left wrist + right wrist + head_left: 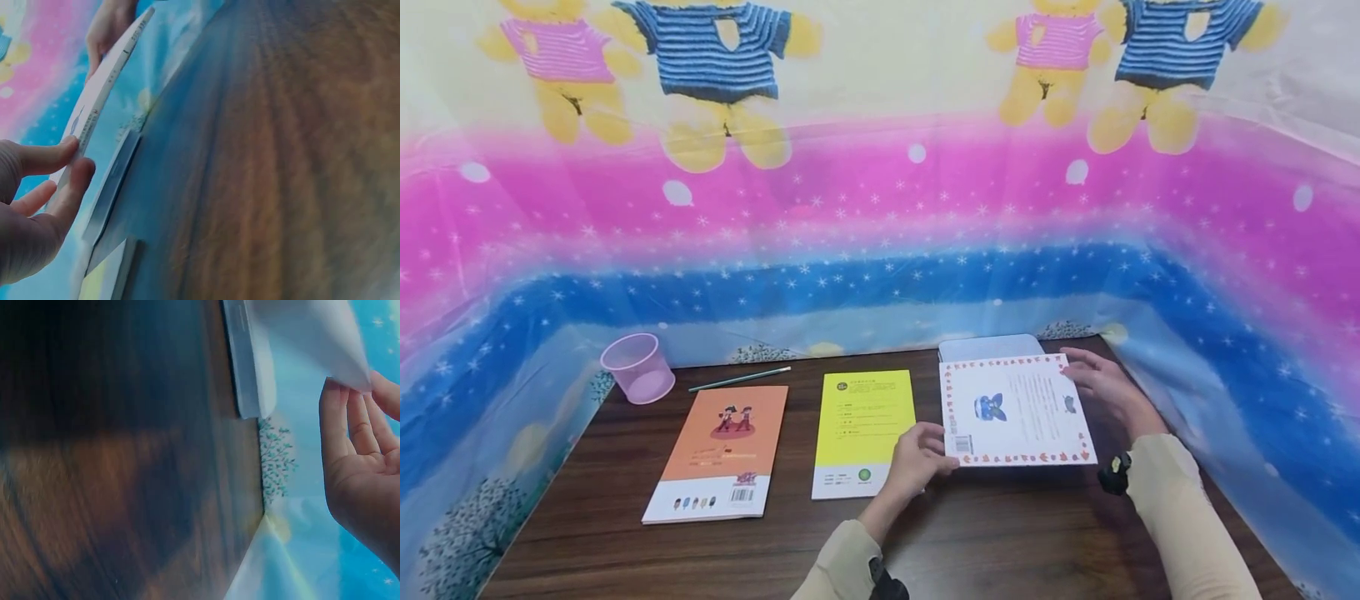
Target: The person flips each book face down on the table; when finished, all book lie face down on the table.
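A white book (1022,408) with a red patterned border is held over the right side of the wooden table (1000,533). My left hand (942,454) pinches its near left corner between thumb and fingers (74,159). My right hand (1093,377) holds the far right corner, with the fingers (350,406) behind the book's corner (312,344). In the left wrist view the book's edge (100,94) curves up and away from the table. A flat grey-blue book (992,346) lies under it at the table's back edge.
A yellow book (865,429) lies mid-table and an orange one (722,454) to its left. A pencil (741,379) and a tipped pink cup (636,367) sit at the back left. A printed cloth (880,250) walls in the back and both sides.
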{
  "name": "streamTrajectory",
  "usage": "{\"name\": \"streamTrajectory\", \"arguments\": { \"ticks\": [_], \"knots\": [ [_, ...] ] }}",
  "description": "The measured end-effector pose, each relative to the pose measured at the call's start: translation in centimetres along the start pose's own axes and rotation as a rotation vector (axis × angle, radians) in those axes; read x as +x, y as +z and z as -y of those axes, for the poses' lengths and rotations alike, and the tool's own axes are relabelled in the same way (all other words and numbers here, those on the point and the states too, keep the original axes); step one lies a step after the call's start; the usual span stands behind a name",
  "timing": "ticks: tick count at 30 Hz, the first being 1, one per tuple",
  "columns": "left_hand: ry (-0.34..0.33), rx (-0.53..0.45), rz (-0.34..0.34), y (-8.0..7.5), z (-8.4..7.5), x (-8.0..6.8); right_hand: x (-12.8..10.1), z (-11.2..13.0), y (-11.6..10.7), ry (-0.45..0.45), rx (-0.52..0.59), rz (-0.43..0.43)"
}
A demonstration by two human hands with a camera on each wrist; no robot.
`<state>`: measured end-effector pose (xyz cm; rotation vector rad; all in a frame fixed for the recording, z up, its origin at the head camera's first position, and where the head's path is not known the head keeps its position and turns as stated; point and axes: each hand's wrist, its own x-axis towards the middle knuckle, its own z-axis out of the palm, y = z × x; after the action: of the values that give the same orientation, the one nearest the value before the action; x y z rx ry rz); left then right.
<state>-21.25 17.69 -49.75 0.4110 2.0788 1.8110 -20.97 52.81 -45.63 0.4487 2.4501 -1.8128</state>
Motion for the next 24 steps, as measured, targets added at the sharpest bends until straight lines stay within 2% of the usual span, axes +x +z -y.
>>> {"name": "streamTrajectory", "arguments": {
  "ticks": [4, 8, 15, 19, 24],
  "knots": [
    [0.019, -0.001, 0.080, 0.9, 0.4, -0.3, 0.5, -0.5, 0.2, 0.015, -0.067, -0.009],
    [0.046, 0.027, 0.130, 2.0, 1.0, -0.7, 1.2, -0.7, 0.6, 0.000, -0.127, -0.029],
    [0.051, 0.168, 0.169, 3.9, 1.4, -1.5, 2.4, -0.9, 2.1, 0.071, -0.147, -0.090],
    [0.048, 0.206, 0.172, 4.6, 1.6, -1.7, 3.0, -1.4, 3.3, 0.129, -0.159, -0.098],
    [0.027, 0.139, 0.208, 5.1, 1.7, -2.0, 3.5, -2.4, 4.5, 0.164, -0.159, -0.080]
  ]
}}
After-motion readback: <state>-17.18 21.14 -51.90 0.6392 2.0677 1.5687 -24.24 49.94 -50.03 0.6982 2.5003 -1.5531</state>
